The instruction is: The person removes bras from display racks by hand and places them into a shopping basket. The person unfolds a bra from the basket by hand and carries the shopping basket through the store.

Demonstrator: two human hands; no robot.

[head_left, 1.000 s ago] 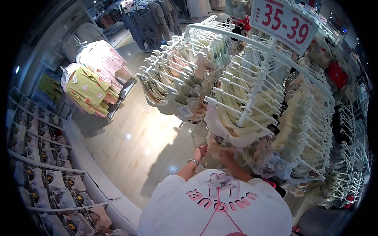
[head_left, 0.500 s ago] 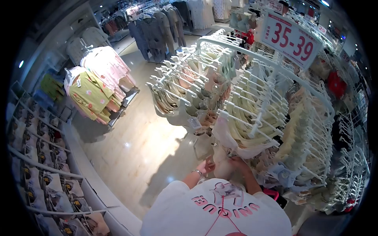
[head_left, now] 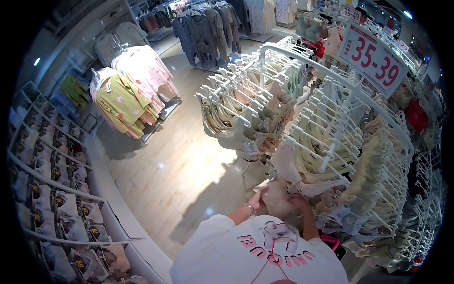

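Observation:
A pale beige bra (head_left: 278,199) hangs low in front of my chest, stretched between both hands. My left hand (head_left: 258,199) grips its left edge, with a bracelet (head_left: 249,207) on the wrist. On the other side, my right hand (head_left: 298,202) is closed at the bra's right edge, its fingertips partly hidden by fabric. Just above, a pale pink bra (head_left: 285,163) hangs at the front end of a rack (head_left: 326,163) of cream bras on white hangers.
A price sign (head_left: 373,59) reading 35-39 tops the rack. Boxed or folded goods fill a low shelf unit (head_left: 116,222) at left. Yellow-green pajamas (head_left: 118,102) and pink pajamas (head_left: 146,71) hang on a floor stand. Grey garments (head_left: 201,33) hang behind.
The view has shifted, so the racks appear farther right. My hands have raised the beige bra slightly and spread it, showing more of its surface.

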